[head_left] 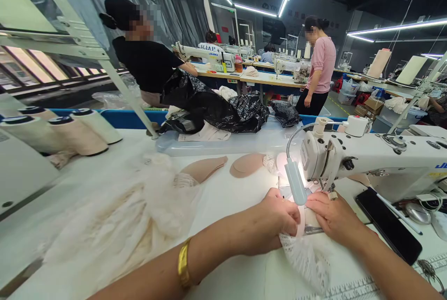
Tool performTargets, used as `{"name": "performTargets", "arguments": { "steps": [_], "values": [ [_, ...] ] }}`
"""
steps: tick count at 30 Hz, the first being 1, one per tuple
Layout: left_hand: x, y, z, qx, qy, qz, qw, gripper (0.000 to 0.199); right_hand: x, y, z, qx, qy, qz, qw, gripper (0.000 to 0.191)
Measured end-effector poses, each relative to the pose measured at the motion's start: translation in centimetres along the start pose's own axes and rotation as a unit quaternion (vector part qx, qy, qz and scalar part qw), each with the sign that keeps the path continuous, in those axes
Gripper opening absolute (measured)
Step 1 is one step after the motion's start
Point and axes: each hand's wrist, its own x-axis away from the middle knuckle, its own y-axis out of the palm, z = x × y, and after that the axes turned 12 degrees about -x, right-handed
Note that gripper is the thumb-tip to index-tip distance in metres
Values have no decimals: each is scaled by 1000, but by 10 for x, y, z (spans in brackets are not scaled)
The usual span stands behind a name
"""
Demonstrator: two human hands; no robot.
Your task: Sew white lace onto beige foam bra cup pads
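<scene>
White lace fabric (pixel 309 263) hangs toward me from the bed of a white sewing machine (pixel 363 156). My left hand (pixel 275 221), with a gold bracelet on its wrist, is closed on this lace and a pale pink strip, left of the needle area. Fingers together, my right hand (pixel 331 216) presses on the pale fabric just below the machine head. A small grey lamp (pixel 296 181) on a bendy neck lights the spot and hides part of the fabric between my hands.
Beige cup pieces (pixel 246 165) and a heap of sheer cream fabric (pixel 118 225) lie to the left. Thread cones (pixel 80 132) stand at far left. A black phone (pixel 389 223) lies at right. Beyond the table are a seated person (pixel 146 58) and a standing person (pixel 321 63).
</scene>
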Motion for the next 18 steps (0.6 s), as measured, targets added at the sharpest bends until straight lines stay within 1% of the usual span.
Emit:
{"name": "performTargets", "arguments": {
  "steps": [6,12,15,18],
  "values": [
    [-4,-1,-8,-42,3,-16,999,28,0,-2,-1,-13,-2,-2,1000,44],
    [-6,4,-19,-90,-24,-32,995,27,-2,-5,-5,-48,-27,11,998,35],
    [-6,8,-22,-108,-22,-7,994,27,-5,-10,-13,-85,-61,7,994,32],
    [-4,13,-24,-149,17,34,988,26,-6,-16,-24,-117,-109,-11,987,28]
  ]
}}
